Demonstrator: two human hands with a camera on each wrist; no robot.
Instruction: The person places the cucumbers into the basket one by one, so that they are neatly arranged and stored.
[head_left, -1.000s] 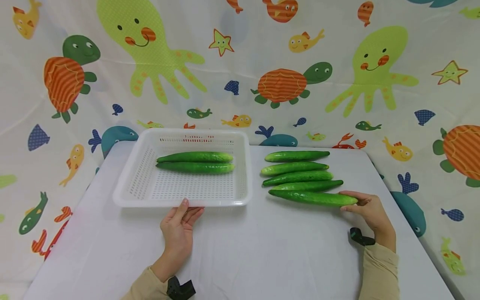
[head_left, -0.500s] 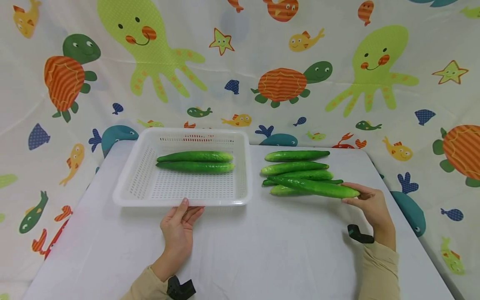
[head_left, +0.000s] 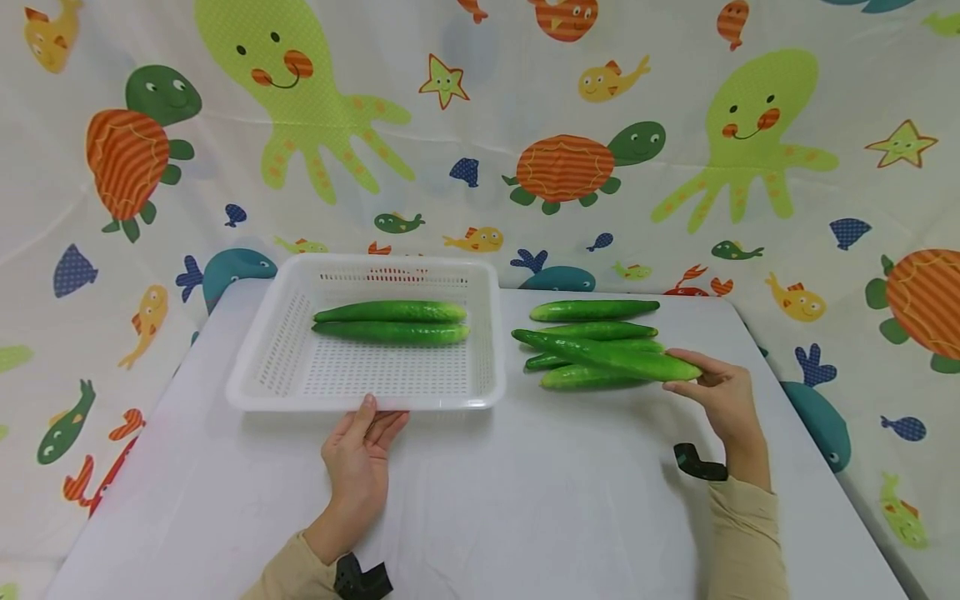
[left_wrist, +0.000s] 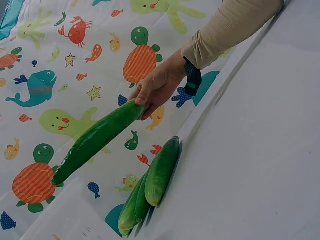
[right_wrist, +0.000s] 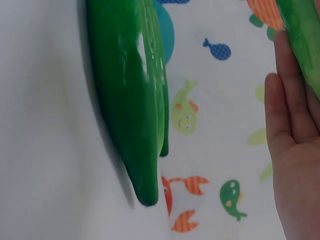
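My right hand (head_left: 723, 393) pinches the thick end of a green cucumber (head_left: 600, 352) between thumb and fingers. In the left wrist view that cucumber (left_wrist: 97, 142) is lifted and tilted above others. Below it on the table lie several more cucumbers (head_left: 588, 379), partly covered in the head view. A white perforated plastic basket (head_left: 292, 405) stands to the left, with two cucumbers (head_left: 390, 333) side by side inside. At its front rim my left hand (head_left: 358, 467) grips with the thumb on top, the other fingers partly hidden under the edge.
The white-covered table (head_left: 517, 500) ends at the back against a curtain (head_left: 495, 108) printed with sea animals. One cucumber (head_left: 592, 311) lies at the back of the right-hand row. Each wrist wears a black camera mount (head_left: 699, 463).
The cucumber in my right hand has risen off the front of the row and shifted back and left, now crossing over the others. My left hand keeps its hold on the basket.
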